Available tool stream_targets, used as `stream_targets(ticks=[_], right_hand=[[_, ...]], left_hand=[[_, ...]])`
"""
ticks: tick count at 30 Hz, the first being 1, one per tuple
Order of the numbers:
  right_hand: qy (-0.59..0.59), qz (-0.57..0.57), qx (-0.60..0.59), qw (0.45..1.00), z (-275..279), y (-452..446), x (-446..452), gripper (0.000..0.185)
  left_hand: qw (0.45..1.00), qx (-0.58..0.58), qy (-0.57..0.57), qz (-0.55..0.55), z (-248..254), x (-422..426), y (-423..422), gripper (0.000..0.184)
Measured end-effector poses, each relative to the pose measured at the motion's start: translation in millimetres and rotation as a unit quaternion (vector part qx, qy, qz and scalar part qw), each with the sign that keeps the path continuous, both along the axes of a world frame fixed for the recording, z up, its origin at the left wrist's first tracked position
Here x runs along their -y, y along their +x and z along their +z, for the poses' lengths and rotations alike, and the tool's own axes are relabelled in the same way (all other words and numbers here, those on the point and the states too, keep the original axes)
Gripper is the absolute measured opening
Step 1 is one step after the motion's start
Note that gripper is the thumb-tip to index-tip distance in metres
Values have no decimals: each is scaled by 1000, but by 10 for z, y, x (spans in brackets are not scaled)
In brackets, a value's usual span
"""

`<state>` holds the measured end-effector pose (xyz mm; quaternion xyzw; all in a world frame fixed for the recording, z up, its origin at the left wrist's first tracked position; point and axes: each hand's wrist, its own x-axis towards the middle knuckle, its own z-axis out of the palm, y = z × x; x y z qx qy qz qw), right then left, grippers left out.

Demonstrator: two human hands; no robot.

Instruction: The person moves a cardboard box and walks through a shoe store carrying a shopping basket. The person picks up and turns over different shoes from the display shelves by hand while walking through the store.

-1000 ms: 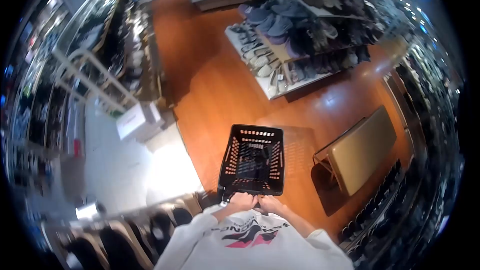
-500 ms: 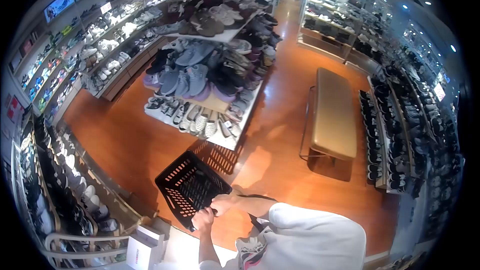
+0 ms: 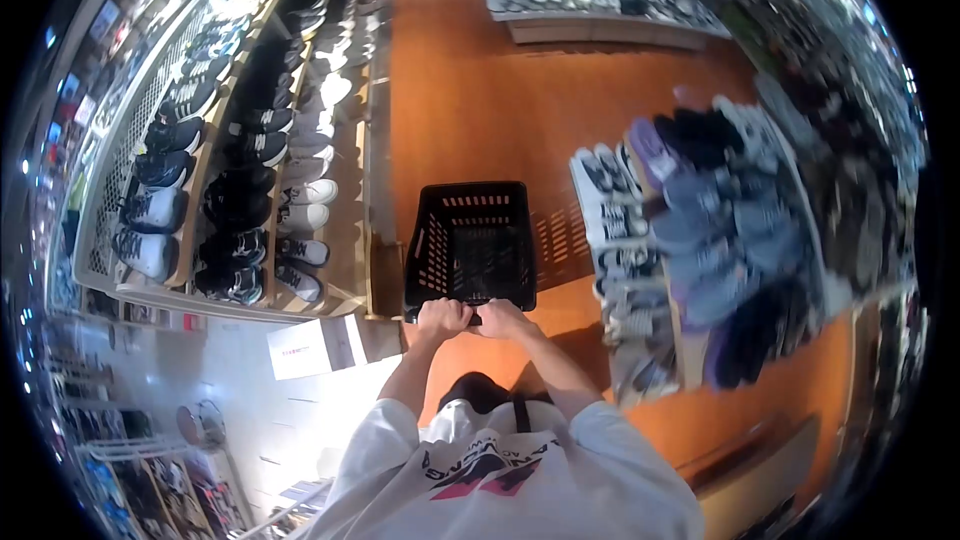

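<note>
Both hands grip the near edge of a black plastic shopping basket (image 3: 478,240) with slotted walls, held out in front of me. My left hand (image 3: 443,319) is closed over the bar at its near rim. Close beside it, my right hand (image 3: 502,319) is wrapped round the same bar. I see only dark slotted plastic inside the basket, and no goods can be made out there. The fingertips curl under and are partly hidden.
To the left stands a sloped shoe rack (image 3: 240,170) with rows of sneakers. On the right is a display table (image 3: 592,225) stacked with shoes. White shoe boxes (image 3: 318,347) lie near my left forearm. Orange wooden floor (image 3: 470,90) runs ahead toward a far shoe shelf (image 3: 600,32).
My view has turned left, so the shoe table now lies to the right and the left rack is nearer. The basket now points straight ahead, with both hands still on it.
</note>
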<state>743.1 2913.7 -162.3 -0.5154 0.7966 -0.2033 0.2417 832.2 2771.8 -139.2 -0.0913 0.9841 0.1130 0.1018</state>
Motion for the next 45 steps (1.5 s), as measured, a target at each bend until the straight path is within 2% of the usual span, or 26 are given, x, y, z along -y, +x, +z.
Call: stream_targets(ticks=[2, 3, 6, 7, 8, 10, 12, 14, 15, 18, 20, 23, 25, 26, 28, 30, 32, 34, 35, 38, 39, 42, 45], right_hand=[[-46, -10, 8, 999, -21, -614, 366, 47], [-46, 0, -2, 999, -42, -897, 530, 47], [-53, -7, -29, 998, -31, -1824, 1167, 40], [-48, -19, -50, 997, -52, -2171, 1429, 39], [-40, -41, -61, 996, -53, -2481, 1633, 38], [-105, -80, -75, 988, 83, -3287, 2075, 32], [-141, -103, -128, 976, -45, -4104, 2453, 33], [-154, -108, -109, 976, -17, -4878, 2915, 39], [-64, -195, -178, 962, 120, -5179, 3162, 46], [-8, -192, -112, 975, -117, -6258, 3973, 52], [-26, -200, -25, 979, -78, -7009, 4626, 58], [13, -150, -41, 988, 30, -8328, 5617, 60], [-32, -166, -40, 985, 105, -8970, 6127, 61], [-22, -148, -37, 988, 82, -9320, 6463, 61], [48, -140, -24, 989, 123, -10030, 7083, 62], [37, -137, -8, 990, 42, -10862, 7749, 55], [40, -122, 58, 990, -98, -11761, 8438, 56], [68, -164, 13, 984, 259, -12540, 9136, 54], [13, -157, -48, 986, 229, -12911, 9400, 53], [16, -136, -38, 990, 250, -14130, 10281, 53], [23, -119, -49, 991, 112, -14576, 10652, 52], [0, -98, -50, 994, 93, -15723, 11717, 52], [20, -68, -36, 997, 120, -16630, 12870, 51]], left_hand=[[998, 42, 31, 36, 112, 357, -651, 42], [993, 89, 58, 50, 168, 520, -970, 43], [986, 134, 75, 71, 195, 1149, -1915, 40], [993, 79, 70, 50, 56, 1391, -2205, 39], [997, 45, 53, -28, -9, 1633, -2555, 38], [998, 12, 10, -66, 46, 2075, -3399, 35], [998, -54, 5, -30, -74, 2476, -4185, 39], [999, -43, 16, -21, -229, 2920, -4869, 38], [999, -37, 31, -12, -209, 3175, -5263, 37], [994, -2, 96, 54, 97, 3989, -6177, 45], [985, -18, 46, 168, -57, 4706, -6774, 50], [981, -41, 59, 179, -52, 5766, -7939, 55], [984, -29, 59, 167, 13, 6315, -8696, 57], [984, 1, 62, 167, -41, 6624, -9051, 56], [981, -13, 85, 176, 11, 7248, -9738, 56], [981, -17, 88, 174, -7, 7952, -10549, 54], [976, -11, 113, 183, -122, 8692, -11399, 50], [972, -41, 109, 206, -17, 9283, -12275, 47], [971, -85, 104, 196, -81, 9536, -12656, 46], [968, -105, 71, 215, -149, 10374, -13780, 46], [969, -61, 100, 218, -177, 10762, -14200, 46], [966, -67, 84, 235, -313, 11799, -15290, 47], [950, -75, 119, 280, -288, 12802, -16110, 49]])
